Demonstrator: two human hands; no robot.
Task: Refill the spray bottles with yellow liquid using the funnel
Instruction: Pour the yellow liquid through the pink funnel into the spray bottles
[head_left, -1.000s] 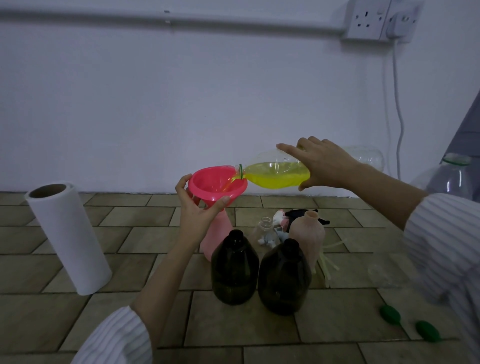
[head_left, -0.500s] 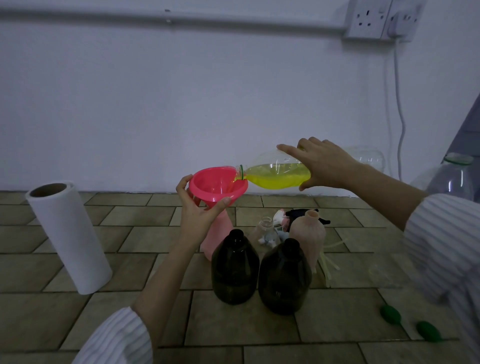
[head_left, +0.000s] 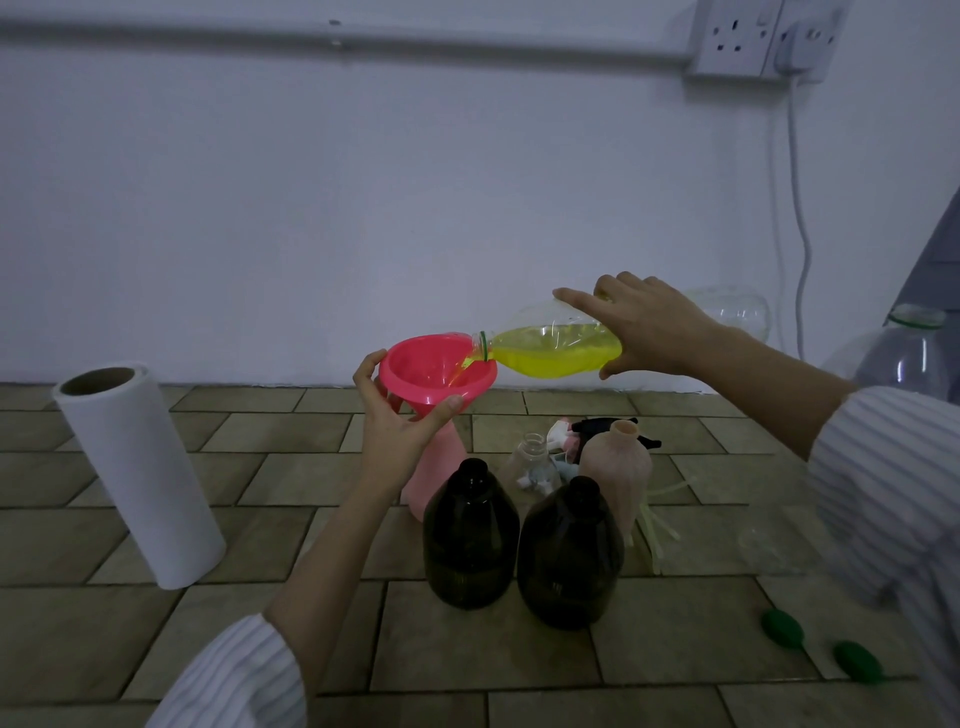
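My left hand (head_left: 397, 426) grips the rim of a pink funnel (head_left: 434, 376) that sits in the neck of a pink spray bottle (head_left: 436, 478). My right hand (head_left: 649, 332) holds a clear plastic bottle (head_left: 556, 348) on its side, half full of yellow liquid, with its mouth over the funnel. A yellow stream runs into the funnel bowl. In front stand two dark bottles (head_left: 470, 540) (head_left: 569, 561) without caps. Behind them are a small clear bottle (head_left: 532, 462) and a beige bottle (head_left: 618, 478), both with bare necks.
A paper towel roll (head_left: 137, 483) stands at the left. Spray heads (head_left: 587, 434) with tubes lie behind the bottles. Two green caps (head_left: 782, 629) (head_left: 857, 661) lie at the front right. Large clear bottles (head_left: 904, 353) stand by the right wall, under a socket (head_left: 737, 36) and cable.
The liquid level in the clear bottle has dropped slightly as the pour goes on. Both hands have stayed almost still.
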